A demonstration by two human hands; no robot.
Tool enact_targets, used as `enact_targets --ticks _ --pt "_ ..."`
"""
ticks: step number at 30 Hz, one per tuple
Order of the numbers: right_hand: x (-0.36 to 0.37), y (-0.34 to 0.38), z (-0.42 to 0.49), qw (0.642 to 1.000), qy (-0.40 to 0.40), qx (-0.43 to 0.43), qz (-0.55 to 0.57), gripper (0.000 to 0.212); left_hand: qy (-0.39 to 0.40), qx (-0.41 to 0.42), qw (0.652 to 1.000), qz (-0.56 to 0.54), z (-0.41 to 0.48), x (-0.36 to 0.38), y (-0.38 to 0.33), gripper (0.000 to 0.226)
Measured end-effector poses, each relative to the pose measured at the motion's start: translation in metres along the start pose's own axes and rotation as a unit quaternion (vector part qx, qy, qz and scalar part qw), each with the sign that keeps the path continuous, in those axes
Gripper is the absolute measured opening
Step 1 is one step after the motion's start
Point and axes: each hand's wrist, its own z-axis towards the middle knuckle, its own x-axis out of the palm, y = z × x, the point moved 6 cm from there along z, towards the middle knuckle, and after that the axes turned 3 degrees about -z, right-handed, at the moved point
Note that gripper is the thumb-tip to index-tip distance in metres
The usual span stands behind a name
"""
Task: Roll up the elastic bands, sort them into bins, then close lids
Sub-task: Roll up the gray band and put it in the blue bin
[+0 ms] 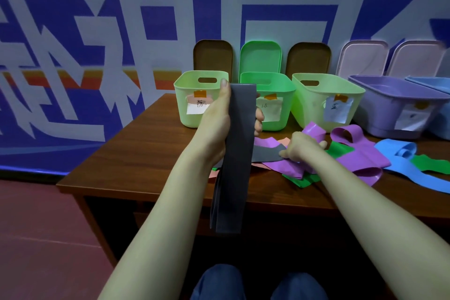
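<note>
My left hand [218, 120] is raised in front of the bins and grips the top of a long dark grey elastic band [235, 165] that hangs down past the table's front edge. My right hand [300, 147] rests on the pile of loose bands, fingers pinching the edge of a second grey band [266, 153] beside a purple band [287, 165]. More purple [358, 151], green [302, 179] and blue bands [404, 161] lie tangled to the right. Three open green bins [194, 95] [275, 105] [316, 100] with paper labels stand behind.
A purple bin [389, 105] and part of a blue bin [433, 83] stand at the far right. Several lids [213, 56] lean upright against the blue and white wall behind the bins. The wooden table [136, 153] ends near my knees.
</note>
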Motion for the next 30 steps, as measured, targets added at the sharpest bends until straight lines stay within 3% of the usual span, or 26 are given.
enact_targets --ticks 5,11,14,19,24,30 --pt "0.001 0.001 0.007 0.999 -0.016 0.008 0.03 0.015 0.024 -0.018 1.0 -0.003 0.001 0.0 0.002 0.07" --pt "-0.031 0.009 -0.002 0.976 -0.136 -0.058 0.162 0.009 0.028 -0.014 0.999 -0.019 0.001 -0.003 -0.001 0.07" --pt "-0.056 0.022 -0.011 0.93 -0.182 -0.132 0.291 0.007 0.029 -0.014 0.999 0.0 0.0 -0.002 -0.007 0.069" --pt "-0.097 0.038 -0.027 0.822 -0.174 -0.144 0.522 0.007 -0.02 0.014 1.0 -0.019 0.004 -0.011 -0.019 0.064" --pt "-0.144 0.048 -0.05 0.726 -0.222 -0.215 0.614 0.008 -0.021 0.063 0.997 -0.04 -0.001 -0.01 -0.036 0.065" --pt "-0.197 0.039 -0.083 0.65 -0.336 -0.267 0.628 0.01 -0.046 0.095 0.994 -0.015 -0.004 -0.009 -0.057 0.065"
